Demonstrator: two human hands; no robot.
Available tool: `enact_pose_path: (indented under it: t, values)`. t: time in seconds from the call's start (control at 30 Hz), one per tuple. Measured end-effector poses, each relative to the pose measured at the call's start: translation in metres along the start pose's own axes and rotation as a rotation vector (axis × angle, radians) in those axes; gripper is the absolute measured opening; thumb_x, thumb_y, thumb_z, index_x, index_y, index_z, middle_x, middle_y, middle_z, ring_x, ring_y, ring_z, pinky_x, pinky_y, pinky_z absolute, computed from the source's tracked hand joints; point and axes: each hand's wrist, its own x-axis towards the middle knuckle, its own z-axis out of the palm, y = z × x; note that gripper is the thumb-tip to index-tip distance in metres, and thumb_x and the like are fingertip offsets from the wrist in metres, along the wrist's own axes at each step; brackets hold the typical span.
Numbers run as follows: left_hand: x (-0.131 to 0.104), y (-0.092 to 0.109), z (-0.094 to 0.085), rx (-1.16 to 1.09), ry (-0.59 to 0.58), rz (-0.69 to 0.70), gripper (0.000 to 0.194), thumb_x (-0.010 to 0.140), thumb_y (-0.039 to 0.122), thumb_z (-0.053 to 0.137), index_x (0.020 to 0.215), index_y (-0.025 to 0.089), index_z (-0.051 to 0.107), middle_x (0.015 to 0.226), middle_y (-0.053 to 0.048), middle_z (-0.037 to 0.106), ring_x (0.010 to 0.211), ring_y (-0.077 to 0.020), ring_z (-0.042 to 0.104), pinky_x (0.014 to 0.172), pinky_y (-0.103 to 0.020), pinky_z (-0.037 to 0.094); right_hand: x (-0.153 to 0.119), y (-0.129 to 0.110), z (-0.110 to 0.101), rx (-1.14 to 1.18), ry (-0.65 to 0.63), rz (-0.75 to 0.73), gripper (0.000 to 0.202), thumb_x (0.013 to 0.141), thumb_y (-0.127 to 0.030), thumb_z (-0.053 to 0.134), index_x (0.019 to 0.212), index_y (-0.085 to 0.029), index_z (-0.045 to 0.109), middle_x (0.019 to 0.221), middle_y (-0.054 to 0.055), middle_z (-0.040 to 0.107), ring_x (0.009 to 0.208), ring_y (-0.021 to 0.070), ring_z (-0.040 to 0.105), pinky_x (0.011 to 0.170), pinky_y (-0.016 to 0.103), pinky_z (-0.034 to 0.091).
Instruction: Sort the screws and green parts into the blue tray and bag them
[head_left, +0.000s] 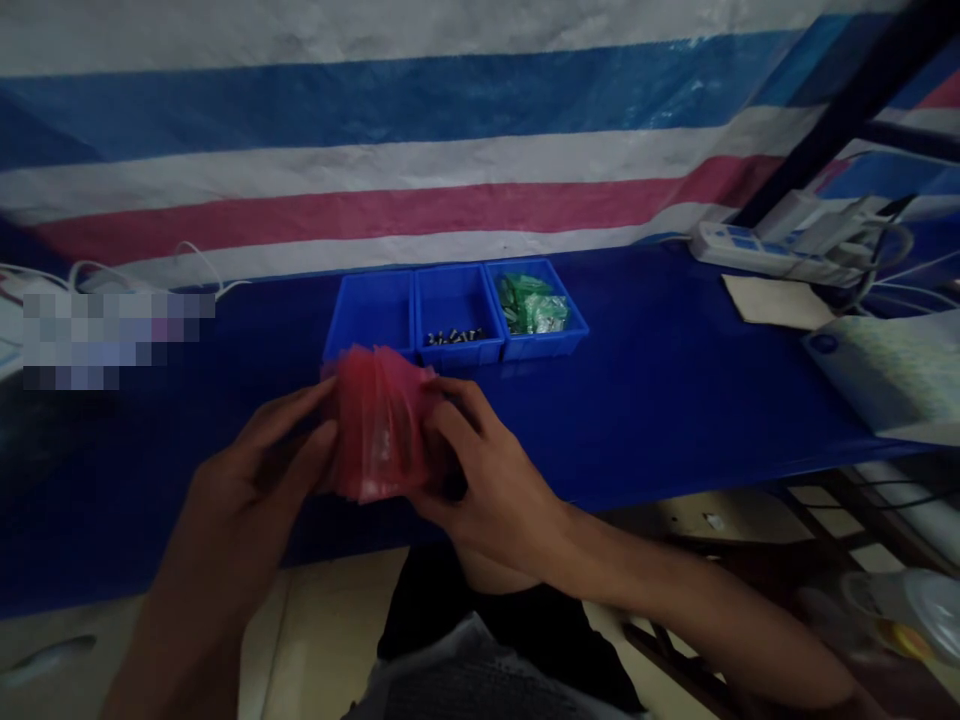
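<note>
Above the near edge of the blue table (637, 400), in the head view, we hold a stack of red plastic bags (381, 430) between both hands. Our left hand (251, 475) pinches its left side between thumb and fingers; our right hand (487, 470) grips its right side with curled fingers. Just beyond sit three blue bins in a row: the left bin (375, 308), the middle bin (454, 298) holding small metal parts (456, 337), and the right bin (544, 346) holding green bags (534, 303).

Bags (382, 425) translucent red-pink; bins (457, 348) blue — backdrop (450, 150) striped blue, white, pink.
</note>
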Motion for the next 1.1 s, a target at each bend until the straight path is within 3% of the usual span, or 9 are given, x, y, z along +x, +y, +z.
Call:
enact_pose_path:
  t: [0.13, 0.23, 0.3, 0.43, 0.57, 0.7, 0.83, 0.97, 1.1]
  values:
    - [0.002, -0.011, -0.004, 0.327, 0.068, 0.165, 0.070, 0.100, 0.078, 0.058, 0.148, 0.029, 0.068, 0.150, -0.010, 0.069, 0.136, -0.0385, 0.070, 0.114, -0.058, 0.063, -0.002, 0.004, -0.002, -0.328, 0.017, -0.151, 0.046, 0.098, -0.048, 0.079, 0.127, -0.014, 0.067, 0.156, 0.030, 0.058, 0.155, 0.0479, 0.048, 0.119, 0.073, 0.052]
    - [0.000, -0.021, -0.002, 0.548, 0.177, 0.325, 0.058, 0.110, 0.066, 0.052, 0.154, 0.029, 0.062, 0.169, -0.011, 0.053, 0.158, -0.0380, 0.051, 0.130, -0.059, 0.048, -0.005, 0.011, -0.007, -0.291, -0.013, -0.277, 0.062, 0.105, -0.054, 0.070, 0.147, -0.009, 0.060, 0.169, 0.032, 0.047, 0.167, 0.0420, 0.035, 0.129, 0.068, 0.045]
    - [-0.002, -0.028, 0.002, 0.606, 0.123, 0.454, 0.056, 0.116, 0.057, 0.043, 0.166, 0.032, 0.049, 0.176, -0.009, 0.045, 0.161, -0.0344, 0.048, 0.131, -0.056, 0.047, -0.006, 0.014, -0.010, -0.278, -0.064, -0.308, 0.073, 0.108, -0.054, 0.064, 0.162, -0.008, 0.047, 0.175, 0.031, 0.039, 0.171, 0.0389, 0.029, 0.131, 0.065, 0.044]
    - [-0.003, -0.037, 0.015, 0.691, -0.063, 0.711, 0.065, 0.119, 0.053, 0.029, 0.178, 0.028, 0.019, 0.176, -0.013, 0.043, 0.161, -0.0340, 0.048, 0.132, -0.057, 0.046, -0.006, 0.019, -0.017, -0.335, -0.168, -0.337, 0.084, 0.111, -0.054, 0.057, 0.172, -0.002, 0.031, 0.178, 0.033, 0.032, 0.170, 0.0424, 0.026, 0.133, 0.064, 0.040]
    - [-0.005, -0.032, 0.023, 0.795, -0.048, 0.767, 0.077, 0.117, 0.061, 0.028, 0.179, 0.018, 0.014, 0.171, -0.022, 0.049, 0.156, -0.0374, 0.053, 0.123, -0.054, 0.054, -0.008, 0.024, -0.024, -0.411, -0.229, -0.321, 0.084, 0.112, -0.058, 0.051, 0.172, -0.002, 0.032, 0.176, 0.033, 0.035, 0.168, 0.0421, 0.034, 0.132, 0.066, 0.041]
    - [-0.006, -0.022, 0.026, 0.832, -0.052, 0.798, 0.088, 0.114, 0.071, 0.028, 0.178, 0.014, 0.011, 0.173, -0.024, 0.044, 0.160, -0.0403, 0.047, 0.122, -0.056, 0.054, -0.013, 0.027, -0.035, -0.408, -0.212, -0.267, 0.092, 0.113, -0.060, 0.049, 0.177, -0.005, 0.014, 0.177, 0.028, 0.036, 0.167, 0.0399, 0.036, 0.126, 0.066, 0.049]
    - [-0.005, -0.020, 0.030, 0.812, -0.104, 0.800, 0.091, 0.113, 0.072, 0.029, 0.179, 0.015, 0.004, 0.175, -0.023, 0.040, 0.159, -0.0381, 0.049, 0.118, -0.052, 0.057, -0.018, 0.029, -0.050, -0.454, -0.222, -0.274, 0.083, 0.113, -0.059, 0.051, 0.171, -0.002, 0.035, 0.170, 0.027, 0.049, 0.160, 0.0389, 0.049, 0.122, 0.062, 0.055]
    - [-0.003, -0.019, 0.041, 0.812, -0.111, 0.796, 0.090, 0.113, 0.072, 0.029, 0.178, 0.013, 0.009, 0.176, -0.024, 0.039, 0.164, -0.0391, 0.041, 0.124, -0.056, 0.051, -0.023, 0.031, -0.059, -0.570, -0.120, -0.286, 0.059, 0.113, -0.048, 0.055, 0.151, -0.005, 0.063, 0.148, 0.024, 0.072, 0.127, 0.0358, 0.075, 0.102, 0.055, 0.067]
    - [-0.002, -0.014, 0.053, 0.814, -0.113, 0.778, 0.085, 0.115, 0.069, 0.025, 0.177, 0.011, 0.021, 0.175, -0.024, 0.041, 0.165, -0.0368, 0.039, 0.129, -0.055, 0.047, -0.028, 0.034, -0.063, -0.598, -0.135, -0.299, 0.063, 0.110, -0.058, 0.057, 0.149, -0.010, 0.067, 0.146, 0.023, 0.074, 0.127, 0.0382, 0.073, 0.101, 0.059, 0.066]
